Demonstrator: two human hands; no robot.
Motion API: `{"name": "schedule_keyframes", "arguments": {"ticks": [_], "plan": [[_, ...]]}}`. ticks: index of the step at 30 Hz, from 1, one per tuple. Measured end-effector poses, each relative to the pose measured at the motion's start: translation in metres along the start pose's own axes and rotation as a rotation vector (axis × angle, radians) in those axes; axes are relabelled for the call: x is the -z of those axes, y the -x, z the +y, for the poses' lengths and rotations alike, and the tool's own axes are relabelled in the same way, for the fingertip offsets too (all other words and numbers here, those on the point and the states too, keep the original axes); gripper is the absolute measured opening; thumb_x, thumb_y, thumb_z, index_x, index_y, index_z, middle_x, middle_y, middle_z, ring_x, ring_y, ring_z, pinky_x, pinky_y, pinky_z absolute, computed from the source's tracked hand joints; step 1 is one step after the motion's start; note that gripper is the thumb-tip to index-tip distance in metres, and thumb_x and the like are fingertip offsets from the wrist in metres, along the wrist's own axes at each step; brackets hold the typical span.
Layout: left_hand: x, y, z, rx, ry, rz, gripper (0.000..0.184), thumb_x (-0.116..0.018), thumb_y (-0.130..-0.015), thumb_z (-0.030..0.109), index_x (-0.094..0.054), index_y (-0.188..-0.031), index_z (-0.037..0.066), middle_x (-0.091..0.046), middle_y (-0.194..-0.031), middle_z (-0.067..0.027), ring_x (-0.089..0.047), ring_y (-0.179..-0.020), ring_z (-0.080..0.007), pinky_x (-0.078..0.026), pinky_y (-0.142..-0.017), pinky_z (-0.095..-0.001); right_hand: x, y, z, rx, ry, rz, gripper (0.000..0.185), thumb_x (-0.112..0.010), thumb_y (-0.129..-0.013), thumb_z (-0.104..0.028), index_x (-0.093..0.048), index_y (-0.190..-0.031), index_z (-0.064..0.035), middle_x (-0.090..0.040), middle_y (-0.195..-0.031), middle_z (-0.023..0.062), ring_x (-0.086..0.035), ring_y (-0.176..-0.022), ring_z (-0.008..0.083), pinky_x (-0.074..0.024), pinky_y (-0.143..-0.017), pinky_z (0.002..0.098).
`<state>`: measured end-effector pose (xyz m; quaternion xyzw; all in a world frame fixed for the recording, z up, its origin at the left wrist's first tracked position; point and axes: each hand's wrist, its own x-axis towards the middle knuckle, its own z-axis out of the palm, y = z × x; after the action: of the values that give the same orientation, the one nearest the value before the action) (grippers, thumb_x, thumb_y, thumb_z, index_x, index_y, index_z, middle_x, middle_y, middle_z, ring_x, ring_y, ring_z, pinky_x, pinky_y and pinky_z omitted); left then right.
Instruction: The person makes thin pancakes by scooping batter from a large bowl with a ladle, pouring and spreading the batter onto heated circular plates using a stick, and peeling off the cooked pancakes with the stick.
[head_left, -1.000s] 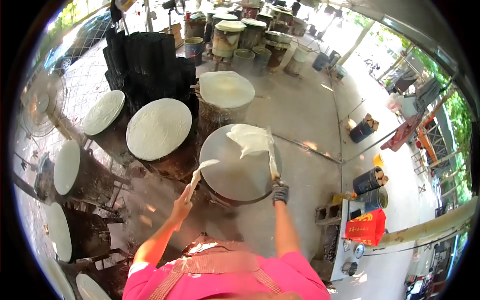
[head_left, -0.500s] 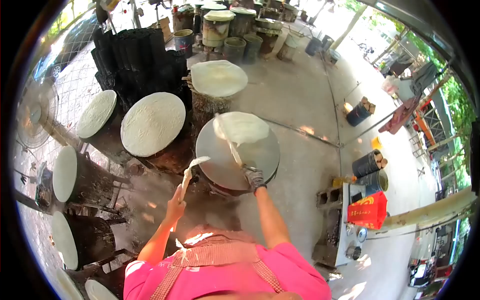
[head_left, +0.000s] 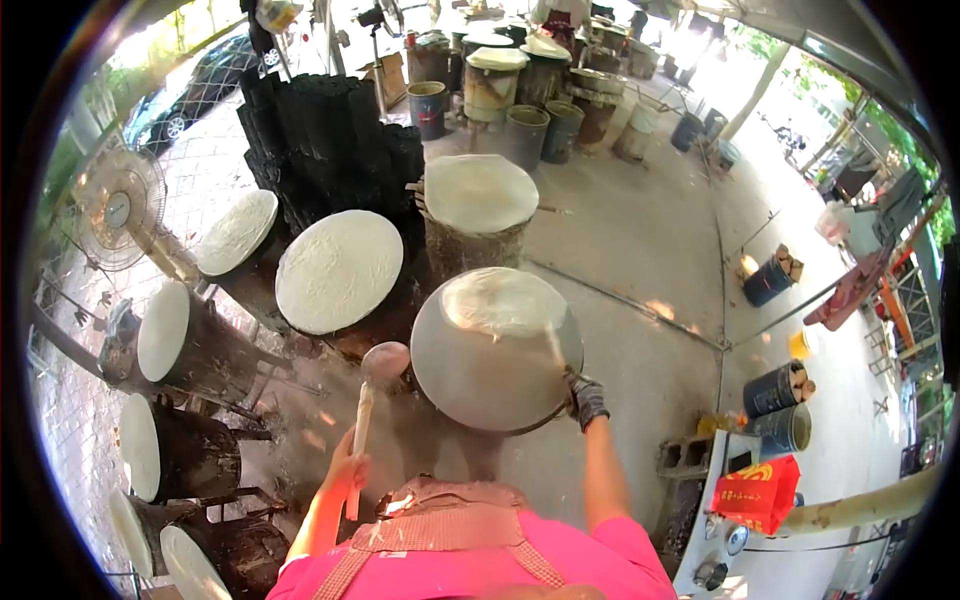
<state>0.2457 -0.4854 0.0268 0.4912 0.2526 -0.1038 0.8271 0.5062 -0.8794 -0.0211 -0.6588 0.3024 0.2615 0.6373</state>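
Observation:
My left hand (head_left: 347,472) is closed round the wooden handle of a ladle (head_left: 386,361). The ladle's round bowl is held just left of a large round griddle (head_left: 470,385). Pale batter (head_left: 500,302) lies in a wet patch on the griddle's far part. A dark patterned glove covers my right hand (head_left: 588,399), which grips a pale wooden spreader (head_left: 556,348) at the griddle's right edge. The spreader's far end reaches the batter's right side and is blurred.
More batter-coated round griddles (head_left: 340,272) on drum stoves curve along the left, another (head_left: 482,195) beyond mine. Black stacked cylinders (head_left: 320,150) stand behind them, with a fan (head_left: 118,210) at far left. A red bag (head_left: 757,494) sits on a side table at right.
The spreader has swung from the batter's left side to its right, with my right hand moving right. The ladle has turned, showing its round bowl. The camera view has shifted, too.

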Motion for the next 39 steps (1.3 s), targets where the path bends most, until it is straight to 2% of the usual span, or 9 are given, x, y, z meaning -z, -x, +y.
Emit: {"name": "schedule_keyframes", "arguments": {"ticks": [6,8,9,20,21,29,32,34,39], "plan": [[0.008,0.019,-0.031,0.2,0.329,-0.04,0.06,-0.054,-0.075,0.008,-0.024,-0.124,0.027,-0.028,-0.054,0.0028,-0.026,-0.036,-0.0057,-0.024,-0.03,-0.0186,-0.025,0.001,0.025,0.041,0.23,-0.228,0.016,-0.06,-0.073,-0.031,-0.06,-0.075,-0.0148,-0.05,-0.054,-0.0019,-0.04,-0.04,0.0111,-0.0305,-0.035,0.0267],[0.008,0.033,-0.039,0.224,0.425,-0.045,0.063,-0.053,-0.075,0.007,-0.02,-0.124,0.028,-0.028,-0.055,0.0027,-0.026,-0.036,-0.0057,-0.024,-0.03,-0.0183,0.011,-0.061,0.035,0.554,0.236,-0.376,0.015,-0.062,-0.072,-0.028,-0.061,-0.078,-0.0144,-0.049,-0.054,-0.0034,-0.039,-0.04,0.0092,-0.0309,-0.036,0.0261],[-0.004,0.045,-0.033,0.214,0.373,0.005,0.033,-0.051,-0.076,0.01,-0.041,-0.107,0.016,-0.029,-0.055,0.0025,-0.027,-0.038,-0.0067,-0.025,-0.033,-0.0197,0.027,-0.099,0.028,0.395,0.152,-0.331,0.015,-0.062,-0.072,-0.028,-0.062,-0.079,-0.0141,-0.049,-0.054,-0.0035,-0.039,-0.04,0.0086,-0.0314,-0.037,0.0258],[-0.005,0.067,-0.062,0.269,1.021,-0.023,0.034,-0.04,-0.083,0.011,-0.035,-0.116,0.018,-0.03,-0.055,0.0007,-0.03,-0.041,-0.0075,-0.028,-0.037,-0.0205,0.015,-0.025,-0.032,0.167,0.508,-0.431,0.018,-0.059,-0.074,-0.028,-0.058,-0.085,-0.013,-0.049,-0.054,-0.0004,-0.045,-0.043,0.0113,-0.0333,-0.035,0.0262],[-0.006,0.069,-0.062,0.268,1.054,-0.027,0.034,-0.039,-0.083,0.012,-0.035,-0.117,0.018,-0.031,-0.055,0.0005,-0.03,-0.042,-0.0076,-0.029,-0.037,-0.0206,0.005,-0.047,-0.037,0.195,0.076,-0.444,0.017,-0.057,-0.076,-0.025,-0.059,-0.087,-0.0123,-0.05,-0.054,-0.0002,-0.044,-0.042,0.0108,-0.0333,-0.035,0.0248],[-0.002,0.073,-0.076,0.263,1.181,0.02,0.034,-0.033,-0.087,0.012,-0.034,-0.12,0.017,-0.031,-0.055,-0.0006,-0.031,-0.042,-0.0083,-0.03,-0.038,-0.0217,0.027,-0.128,0.014,0.565,0.946,-0.65,0.033,-0.042,-0.084,-0.034,-0.056,-0.102,-0.0097,-0.057,-0.098,0.0105,-0.052,-0.092,0.0196,-0.041,-0.078,0.0328],[0.027,0.072,-0.108,0.257,1.179,-0.01,0.019,-0.033,-0.086,0.011,-0.045,-0.1,0.009,-0.031,-0.055,-0.0004,-0.03,-0.042,-0.0084,-0.028,-0.038,-0.0224,0.027,-0.082,-0.045,0.259,1.041,-0.459,0.037,-0.044,-0.083,-0.04,-0.057,-0.101,-0.0105,-0.059,-0.091,0.0101,-0.054,-0.085,0.0196,-0.0428,-0.072,0.0318],[0.018,0.075,-0.104,0.235,1.234,-0.024,0.014,-0.034,-0.086,0.011,-0.045,-0.095,0.008,-0.031,-0.055,-0.0003,-0.03,-0.041,-0.0083,-0.028,-0.038,-0.0225,-0.001,-0.101,-0.061,0.654,0.682,-0.393,0.028,-0.052,-0.079,-0.033,-0.058,-0.094,-0.0102,-0.056,-0.075,0.004,-0.05,-0.063,0.0146,-0.0395,-0.054,0.0272],[0.006,0.084,-0.104,0.188,1.326,-0.074,0.012,-0.035,-0.085,0.011,-0.044,-0.081,0.005,-0.03,-0.054,-0.0001,-0.029,-0.041,-0.0081,-0.027,-0.037,-0.0227,-0.024,-0.149,-0.065,0.502,0.653,-0.587,0.022,-0.062,-0.072,-0.024,-0.061,-0.089,-0.0095,-0.055,-0.061,-0.0003,-0.044,-0.046,0.0104,-0.035,-0.04,0.0255]]}}
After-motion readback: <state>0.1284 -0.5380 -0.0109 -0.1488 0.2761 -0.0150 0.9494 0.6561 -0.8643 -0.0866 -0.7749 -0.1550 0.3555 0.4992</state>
